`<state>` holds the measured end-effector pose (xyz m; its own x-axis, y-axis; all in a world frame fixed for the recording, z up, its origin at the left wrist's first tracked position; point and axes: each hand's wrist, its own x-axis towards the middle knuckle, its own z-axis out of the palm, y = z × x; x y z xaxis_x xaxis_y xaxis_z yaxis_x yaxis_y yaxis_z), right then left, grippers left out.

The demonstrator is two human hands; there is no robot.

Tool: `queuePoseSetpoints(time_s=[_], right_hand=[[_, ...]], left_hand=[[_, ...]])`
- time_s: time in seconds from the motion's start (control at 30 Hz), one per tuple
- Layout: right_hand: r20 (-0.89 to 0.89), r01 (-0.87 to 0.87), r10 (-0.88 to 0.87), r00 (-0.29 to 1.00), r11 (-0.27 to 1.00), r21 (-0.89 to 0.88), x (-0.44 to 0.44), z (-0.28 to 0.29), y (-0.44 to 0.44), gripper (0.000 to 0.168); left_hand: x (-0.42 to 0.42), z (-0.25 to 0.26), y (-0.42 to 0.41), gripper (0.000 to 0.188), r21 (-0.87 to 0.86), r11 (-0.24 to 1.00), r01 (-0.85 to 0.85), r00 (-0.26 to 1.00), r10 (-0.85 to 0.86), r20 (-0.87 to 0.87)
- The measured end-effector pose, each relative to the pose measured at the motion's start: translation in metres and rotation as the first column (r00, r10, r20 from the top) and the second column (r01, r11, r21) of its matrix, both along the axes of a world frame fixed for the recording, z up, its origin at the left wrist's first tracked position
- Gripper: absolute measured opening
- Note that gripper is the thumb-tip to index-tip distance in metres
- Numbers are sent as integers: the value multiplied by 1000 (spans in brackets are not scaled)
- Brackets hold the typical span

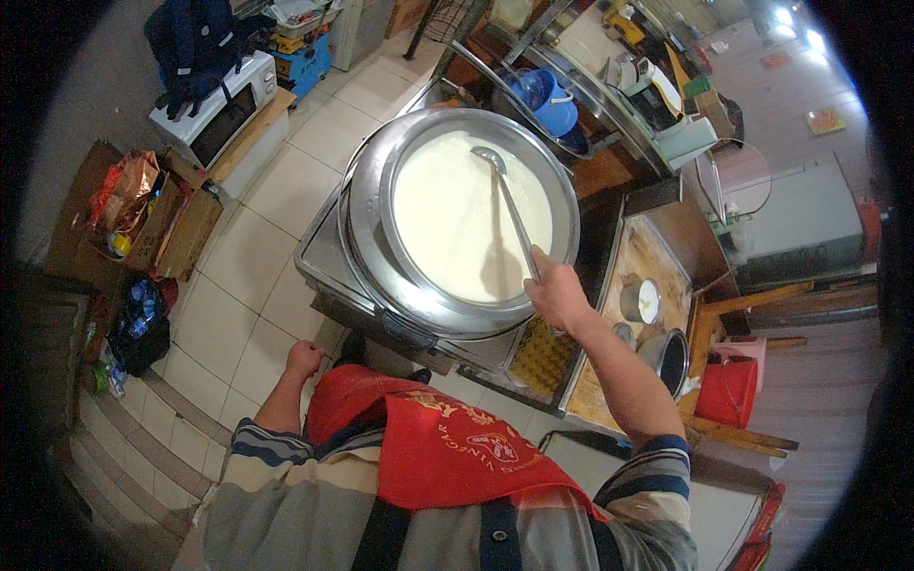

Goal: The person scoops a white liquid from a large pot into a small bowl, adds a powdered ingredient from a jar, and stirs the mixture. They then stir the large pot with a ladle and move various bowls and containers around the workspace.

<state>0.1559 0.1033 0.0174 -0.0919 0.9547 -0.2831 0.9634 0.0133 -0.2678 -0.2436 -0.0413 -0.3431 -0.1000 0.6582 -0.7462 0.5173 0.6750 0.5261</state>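
My right hand (560,289) grips the upper end of a long metal ladle (515,214). The ladle slants across a large, round stainless-steel pot (371,235), and its bowl rests at the surface of a creamy white liquid (450,214) toward the far side. A shadow of the ladle and hand falls on the liquid. My left hand (305,357) hangs beside my red apron (457,442), fingers curled and nothing visible in them. It is apart from the pot, nearest to the apron and the tiled floor.
Right of the pot, a worktop (607,357) holds a small metal container (640,300) and a dark-interior pot (668,362). Blue buckets (553,107) stand behind. At left are a microwave (228,107), cardboard boxes (153,235) and curved steps (143,435). A red bucket (728,389) stands far right.
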Motion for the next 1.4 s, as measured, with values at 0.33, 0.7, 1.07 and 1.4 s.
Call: queuePoseSetpoints(time_s=[0.33,0.7,1.07,1.4], right_hand=[[2,-134,134,991,991,-19,-10,-2,-11,60],[-13,-323,323,946,944,-65,-9,17,-38,61],[133,-454,474,871,878,-152,28,42,-80,74],[356,-468,515,780,857,-217,86,68,-114,72]], left_hand=[[4,9,11,24,-21,1000,17,1000,-17,15],[9,19,12,23,3,998,66,998,-65,-19],[17,25,11,21,6,999,51,998,-51,-27],[15,3,12,23,2,1000,18,1000,-18,1]])
